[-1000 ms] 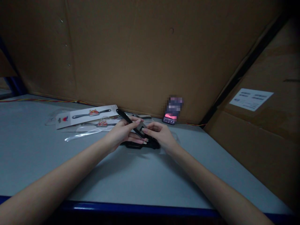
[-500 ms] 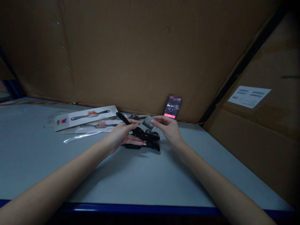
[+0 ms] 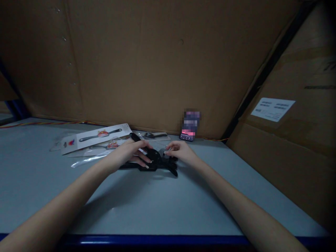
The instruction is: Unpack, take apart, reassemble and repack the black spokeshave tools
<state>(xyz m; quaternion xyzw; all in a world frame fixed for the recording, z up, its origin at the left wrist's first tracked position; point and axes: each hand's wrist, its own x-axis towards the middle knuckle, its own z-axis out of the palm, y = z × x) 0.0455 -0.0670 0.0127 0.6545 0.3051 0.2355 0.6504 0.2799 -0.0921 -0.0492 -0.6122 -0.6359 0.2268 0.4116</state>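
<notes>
A black spokeshave [image 3: 155,157], with handles reaching to both sides, is held low over the table in my left hand [image 3: 132,152], whose fingers lie across it. Another dark handle [image 3: 128,165] shows below those fingers; whether it belongs to a second tool I cannot tell. My right hand [image 3: 177,151] pinches a small grey metal blade [image 3: 164,151] between thumb and fingertips, close to the spokeshave's middle. The fingers hide part of the blade, so whether it touches the tool is unclear.
Carded spokeshave packs [image 3: 99,135] and clear plastic wrapping [image 3: 89,161] lie at the left. Behind my hands is a small bagged dark part [image 3: 154,135]. A phone [image 3: 189,126] leans against the cardboard wall [image 3: 157,70]. A labelled carton [image 3: 283,140] borders the table's right side.
The blade has gone down toward the spokeshave in my right hand and is more covered by fingers. My left hand has turned more palm-down over the tool. The view has shifted slightly.
</notes>
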